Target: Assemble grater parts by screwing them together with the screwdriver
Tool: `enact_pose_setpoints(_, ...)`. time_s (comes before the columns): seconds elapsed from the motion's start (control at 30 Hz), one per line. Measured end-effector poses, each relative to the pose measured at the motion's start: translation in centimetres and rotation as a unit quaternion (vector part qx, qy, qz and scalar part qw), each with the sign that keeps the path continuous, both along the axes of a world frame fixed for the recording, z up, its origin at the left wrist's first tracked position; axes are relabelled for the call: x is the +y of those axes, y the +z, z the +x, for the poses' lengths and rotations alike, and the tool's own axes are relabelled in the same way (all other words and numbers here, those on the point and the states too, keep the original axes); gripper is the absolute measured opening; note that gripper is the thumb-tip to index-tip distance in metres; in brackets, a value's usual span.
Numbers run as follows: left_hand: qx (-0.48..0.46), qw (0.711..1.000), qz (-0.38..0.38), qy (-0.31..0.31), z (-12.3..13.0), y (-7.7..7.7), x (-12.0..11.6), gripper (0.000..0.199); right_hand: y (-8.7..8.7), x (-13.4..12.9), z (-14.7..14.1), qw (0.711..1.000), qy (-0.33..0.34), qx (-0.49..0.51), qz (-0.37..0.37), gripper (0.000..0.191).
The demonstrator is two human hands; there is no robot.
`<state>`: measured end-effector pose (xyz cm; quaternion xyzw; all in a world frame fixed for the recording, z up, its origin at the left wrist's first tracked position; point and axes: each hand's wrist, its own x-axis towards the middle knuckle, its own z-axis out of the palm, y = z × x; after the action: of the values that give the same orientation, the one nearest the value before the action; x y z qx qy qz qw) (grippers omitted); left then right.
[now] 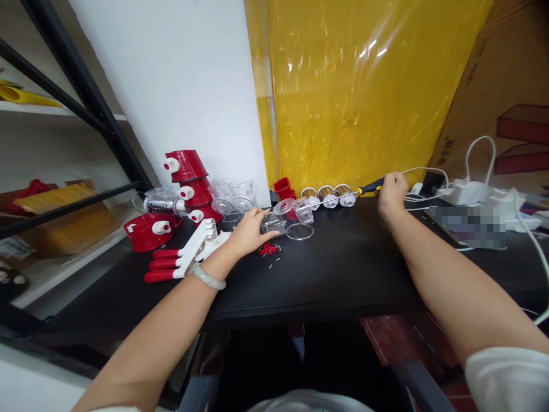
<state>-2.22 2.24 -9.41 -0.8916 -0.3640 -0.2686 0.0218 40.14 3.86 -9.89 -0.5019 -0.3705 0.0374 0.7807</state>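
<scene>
My right hand is wrapped round the yellow and black handle of a long screwdriver, whose thin shaft points left over the table. My left hand has its thumb and fingers apart, beside a clear plastic part; whether it touches that part I cannot tell. Right of it lies a clear plastic cup-like piece. Small red plastic pieces and several loose screws are in front of the left hand. White crank handles with red grips lie near my left wrist.
Red housings are stacked at the back left, with another red housing beside them. Clear cups, a red hopper and grater drums line the back. A phone and white cables occupy the right.
</scene>
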Motion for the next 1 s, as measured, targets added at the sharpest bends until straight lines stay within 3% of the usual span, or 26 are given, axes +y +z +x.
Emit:
enact_pose_setpoints(0.1, -0.002, 1.000, 0.002, 0.015, 0.5, -0.4, 0.6, 0.074, 0.7, -0.4, -1.2, 0.995, -0.021, 0.096, 0.023, 0.012)
enact_pose_setpoints(0.33, -0.025, 1.000, -0.012, -0.014, 1.0, -0.7, 1.1, 0.062, 1.2, -1.2, -1.7, 0.985, 0.125, 0.119, 0.010, 0.025)
enact_pose_setpoints(0.47, -0.070, 0.997, 0.016, -0.034, 0.4, 0.4, 0.4, 0.060, 1.1, -1.1, -1.5, 0.982, 0.125, 0.142, 0.021, 0.048)
enact_pose_setpoints(0.53, -0.107, 0.994, 0.021, -0.029, -0.3, 1.4, -0.2, 0.060, 1.1, -1.1, -1.8, 0.985, 0.120, 0.127, 0.011, 0.048)
enact_pose_setpoints(0.6, -0.151, 0.988, 0.016, -0.023, -1.1, 2.5, -0.6, 0.059, 1.4, -1.3, -2.5, 0.981, 0.161, 0.110, -0.001, 0.042)
enact_pose_setpoints(0.73, -0.283, 0.958, -0.035, -0.038, -2.8, 4.1, -0.5, 0.058, 2.3, -2.2, -4.2, 0.942, 0.315, 0.113, -0.022, 0.034)
enact_pose_setpoints(0.9, -0.398, 0.909, -0.100, -0.075, -4.4, 4.6, 1.2, 0.061, 2.5, -4.0, -4.9, 0.904, 0.414, 0.043, -0.103, 0.039)
enact_pose_setpoints(1.0, -0.445, 0.882, -0.136, -0.080, -4.8, 4.6, 1.9, 0.069, 1.9, -4.8, -4.6, 0.889, 0.425, -0.046, -0.164, 0.045)
